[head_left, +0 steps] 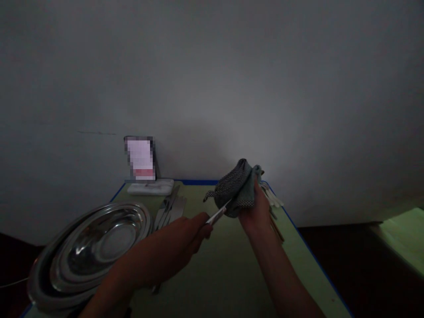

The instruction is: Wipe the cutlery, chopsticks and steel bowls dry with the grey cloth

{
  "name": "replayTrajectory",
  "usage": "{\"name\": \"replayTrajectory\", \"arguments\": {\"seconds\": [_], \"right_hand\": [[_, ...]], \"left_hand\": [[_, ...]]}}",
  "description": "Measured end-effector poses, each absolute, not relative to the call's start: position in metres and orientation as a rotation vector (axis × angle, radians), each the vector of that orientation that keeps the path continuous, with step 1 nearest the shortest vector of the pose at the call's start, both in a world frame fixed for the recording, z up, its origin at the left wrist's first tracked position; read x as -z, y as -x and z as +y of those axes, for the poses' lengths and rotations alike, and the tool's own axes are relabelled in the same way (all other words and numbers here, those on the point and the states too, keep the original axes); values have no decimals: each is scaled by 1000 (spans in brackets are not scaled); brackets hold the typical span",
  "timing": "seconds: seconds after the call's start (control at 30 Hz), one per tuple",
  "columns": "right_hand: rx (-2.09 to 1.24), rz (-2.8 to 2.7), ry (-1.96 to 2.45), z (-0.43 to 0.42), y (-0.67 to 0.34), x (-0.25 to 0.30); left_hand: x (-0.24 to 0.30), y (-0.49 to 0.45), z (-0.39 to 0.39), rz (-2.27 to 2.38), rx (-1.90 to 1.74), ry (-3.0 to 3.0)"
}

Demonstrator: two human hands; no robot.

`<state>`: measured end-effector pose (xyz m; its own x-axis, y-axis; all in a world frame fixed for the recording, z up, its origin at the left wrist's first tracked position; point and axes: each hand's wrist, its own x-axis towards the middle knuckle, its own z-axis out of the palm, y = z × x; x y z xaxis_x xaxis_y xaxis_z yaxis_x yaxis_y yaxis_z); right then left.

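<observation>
My left hand is closed around the near end of a slim, pale piece of cutlery. Its far end disappears into a grey checked cloth, so its kind cannot be made out. The fingers of my right hand are wrapped in and behind this cloth, gripping it around the cutlery. Both hands are raised over the middle of the green table, with the cloth's loose corner hanging to the left.
Nested steel bowls stand at the table's left. Behind them lie several metal knives and other flatware. A phone leans against the wall above a white block. White-handled cutlery and wooden sticks lie along the right edge.
</observation>
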<state>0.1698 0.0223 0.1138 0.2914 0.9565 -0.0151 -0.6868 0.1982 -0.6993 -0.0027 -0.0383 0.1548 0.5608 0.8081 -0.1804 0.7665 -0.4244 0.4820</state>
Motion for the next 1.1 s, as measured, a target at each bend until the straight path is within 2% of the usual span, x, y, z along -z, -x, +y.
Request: {"name": "replayTrajectory", "arguments": {"seconds": [0.13,0.3,0.57,0.87,1.1], "right_hand": [[-1220,-436,582,28,-188,-121],[-1217,-320,386,20,-175,-125],[-1470,-331,473,2,-125,-111],[-1272,-491,230,16,-207,-139],[-1213,-367,247,11,-196,-144]], "left_hand": [[-156,2,-41,1279,-65,-2304],[-143,-10,-38,1312,-193,-2380],[-134,-10,-27,1292,-280,-2366],[-153,14,-46,1245,-210,-2304],[-150,13,-54,1330,-208,-2359]]}}
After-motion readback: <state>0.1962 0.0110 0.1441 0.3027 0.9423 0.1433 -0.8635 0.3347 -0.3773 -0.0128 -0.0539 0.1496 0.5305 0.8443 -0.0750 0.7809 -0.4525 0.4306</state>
